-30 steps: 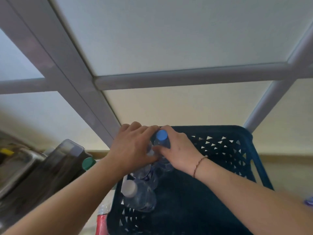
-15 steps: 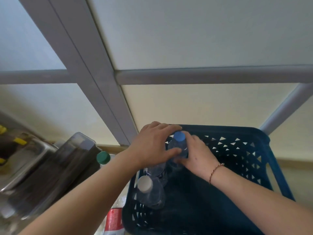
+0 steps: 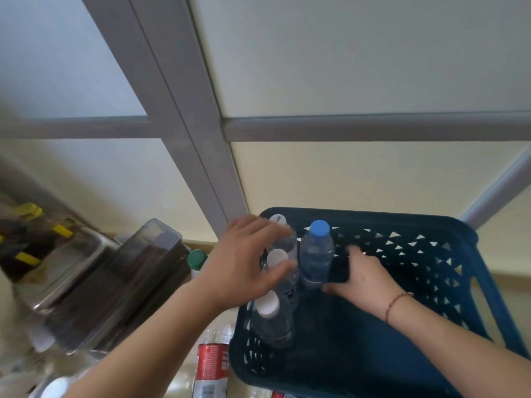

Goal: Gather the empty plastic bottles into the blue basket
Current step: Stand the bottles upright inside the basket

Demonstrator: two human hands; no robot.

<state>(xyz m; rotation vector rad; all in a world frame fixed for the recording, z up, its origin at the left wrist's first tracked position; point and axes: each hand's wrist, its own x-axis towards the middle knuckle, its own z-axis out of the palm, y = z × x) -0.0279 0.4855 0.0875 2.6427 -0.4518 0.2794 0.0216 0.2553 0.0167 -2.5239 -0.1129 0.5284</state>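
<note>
The blue basket [image 3: 448,254] fills the lower right of the frame, its walls pierced with small triangular holes; four clear plastic bottles stand upright along its left side. The bottle with the blue cap [image 3: 317,255] stands nearest the middle of the basket, just right of the others; three bottles with white caps line the left wall, one at the far corner [image 3: 278,220], one in the middle [image 3: 277,258] and one nearest the camera [image 3: 268,307].

The left hand [image 3: 247,262] reaches in from the lower left, fingers spread and loosely curled over the two farther white-capped bottles; the thumb lies against the middle one, but whether the hand truly grips either bottle cannot be told. The right hand [image 3: 363,278] comes in from the lower right and sits low inside the basket, just right of the blue-capped bottle; its fingers are open and partly hidden behind that bottle, and it clasps nothing that can be seen; a thin cord bracelet [image 3: 398,304] circles the wrist.

Outside the basket, at the lower centre of the frame, a bottle with a red label [image 3: 211,366] lies beside the basket wall; a green cap [image 3: 196,258] shows just left of the left wrist; a dark lidded container [image 3: 120,282] and a metal tray [image 3: 63,268] sit at the left; behind everything runs a pale wall crossed by grey bars [image 3: 184,145].
</note>
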